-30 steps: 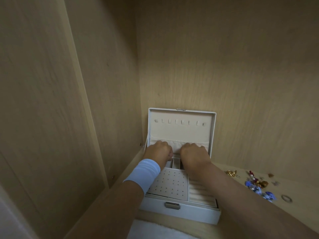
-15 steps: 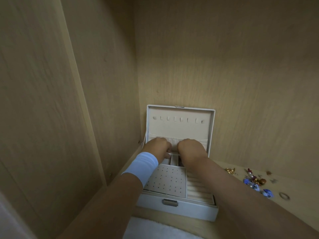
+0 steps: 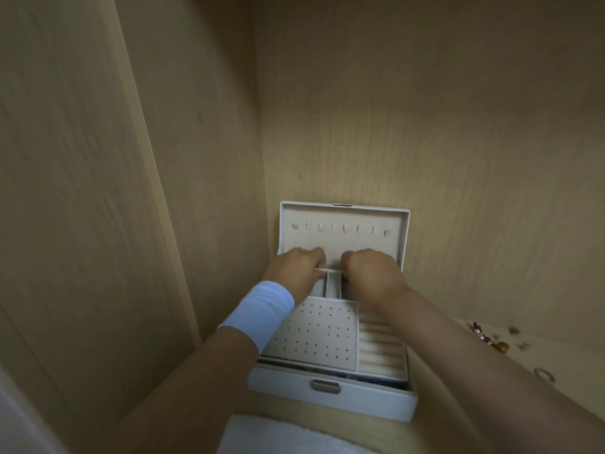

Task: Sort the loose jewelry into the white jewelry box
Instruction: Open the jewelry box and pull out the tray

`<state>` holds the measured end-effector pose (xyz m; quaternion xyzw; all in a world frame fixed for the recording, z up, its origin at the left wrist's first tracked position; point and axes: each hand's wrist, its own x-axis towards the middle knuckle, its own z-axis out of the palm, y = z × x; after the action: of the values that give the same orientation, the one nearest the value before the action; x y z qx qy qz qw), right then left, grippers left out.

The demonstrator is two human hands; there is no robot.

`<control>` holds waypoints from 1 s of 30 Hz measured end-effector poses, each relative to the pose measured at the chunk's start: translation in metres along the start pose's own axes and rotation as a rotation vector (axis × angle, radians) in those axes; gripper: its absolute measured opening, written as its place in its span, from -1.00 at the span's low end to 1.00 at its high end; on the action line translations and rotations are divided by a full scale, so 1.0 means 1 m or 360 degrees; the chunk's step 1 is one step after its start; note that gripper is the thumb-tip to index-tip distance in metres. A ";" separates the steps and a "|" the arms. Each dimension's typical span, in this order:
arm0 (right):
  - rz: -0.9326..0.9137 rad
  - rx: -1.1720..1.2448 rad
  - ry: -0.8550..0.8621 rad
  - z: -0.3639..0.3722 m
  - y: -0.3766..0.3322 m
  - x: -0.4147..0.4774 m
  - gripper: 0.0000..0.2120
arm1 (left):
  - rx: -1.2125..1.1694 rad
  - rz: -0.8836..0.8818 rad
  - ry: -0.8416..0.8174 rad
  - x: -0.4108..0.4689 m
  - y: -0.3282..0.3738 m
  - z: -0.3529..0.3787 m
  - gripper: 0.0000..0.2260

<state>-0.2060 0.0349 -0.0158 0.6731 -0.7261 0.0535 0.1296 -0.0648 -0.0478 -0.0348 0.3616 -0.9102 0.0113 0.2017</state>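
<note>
The white jewelry box (image 3: 360, 398) stands open in the shelf corner, its lid (image 3: 343, 239) upright against the back wall. Inside lies a beige tray (image 3: 314, 332) with a dotted earring panel and ring rolls. My left hand (image 3: 294, 273), with a white wristband, and my right hand (image 3: 370, 273) are both curled over the tray's back edge, knuckles up, fingertips hidden. A dark gap shows under the tray's front edge. Loose jewelry (image 3: 491, 339) lies on the shelf to the right, partly hidden by my right forearm, with a silver ring (image 3: 545, 375) nearer the front.
Wooden walls close in on the left and behind the box. A white cloth (image 3: 288, 437) lies at the shelf's front edge below the box. The box's metal drawer pull (image 3: 325, 386) faces me.
Both hands have shifted slightly at the back of the tray. The tray now sits a little raised, with a dark gap under its front edge that was not visible before.
</note>
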 end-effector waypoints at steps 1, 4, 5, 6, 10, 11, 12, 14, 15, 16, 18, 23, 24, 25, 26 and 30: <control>-0.0001 0.0030 -0.0003 -0.007 0.002 0.002 -0.81 | -0.0046 -0.0017 -0.0014 0.002 0.000 -0.007 -0.89; -0.0042 0.0103 0.0035 -0.023 0.005 0.004 -0.74 | -0.0113 -0.0050 -0.0110 0.008 0.006 -0.031 -0.89; -0.0044 0.0129 0.0052 -0.029 0.007 0.004 -0.73 | -0.0130 -0.0062 -0.0141 0.009 0.008 -0.038 -0.85; -0.0042 0.0154 0.0055 -0.035 0.007 0.002 -0.71 | -0.0146 -0.0085 -0.0177 0.008 0.010 -0.046 -0.82; -0.0100 0.0274 -0.0033 -0.055 0.006 -0.022 -0.71 | -0.0237 -0.0168 -0.0288 -0.021 0.032 -0.072 -0.76; -0.0125 0.0331 -0.0066 -0.060 0.002 -0.043 -0.72 | -0.0244 -0.0142 -0.0350 -0.043 0.046 -0.081 -0.72; -0.0144 0.0393 -0.0111 -0.059 0.001 -0.052 -0.73 | -0.0249 -0.0110 -0.0408 -0.057 0.053 -0.085 -0.65; -0.0169 0.0496 -0.0179 -0.055 -0.004 -0.072 -0.74 | -0.0261 -0.0050 -0.0540 -0.088 0.062 -0.089 -0.50; -0.0179 0.0523 -0.0202 -0.054 -0.006 -0.084 -0.73 | -0.0258 -0.0032 -0.0601 -0.107 0.065 -0.091 -0.41; -0.0190 0.0537 -0.0218 -0.051 -0.010 -0.097 -0.72 | -0.0233 -0.0024 -0.0660 -0.127 0.067 -0.091 -0.30; -0.0219 0.0507 -0.0264 -0.041 -0.020 -0.124 -0.73 | -0.0132 -0.0021 -0.0751 -0.163 0.071 -0.083 -0.14; -0.0191 0.0357 -0.0269 0.000 -0.043 -0.175 -0.79 | -0.0013 -0.0119 -0.0985 -0.221 0.082 -0.050 -0.13; -0.0170 0.0366 -0.0250 0.007 -0.044 -0.181 -0.79 | -0.0004 -0.0125 -0.0982 -0.228 0.084 -0.046 -0.15; -0.0147 0.0407 -0.0225 0.011 -0.045 -0.187 -0.79 | 0.0000 -0.0128 -0.0972 -0.233 0.084 -0.041 -0.17; -0.0129 0.0479 -0.0199 0.014 -0.046 -0.194 -0.80 | 0.0000 -0.0131 -0.0955 -0.239 0.085 -0.037 -0.20; -0.0208 0.0608 -0.0429 0.008 -0.057 -0.227 -0.40 | -0.0015 -0.0105 -0.0822 -0.247 0.083 -0.026 -0.32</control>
<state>-0.1364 0.2467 -0.0882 0.7319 -0.6685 0.0911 -0.0951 0.0523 0.1795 -0.0931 0.3810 -0.9193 -0.0922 -0.0353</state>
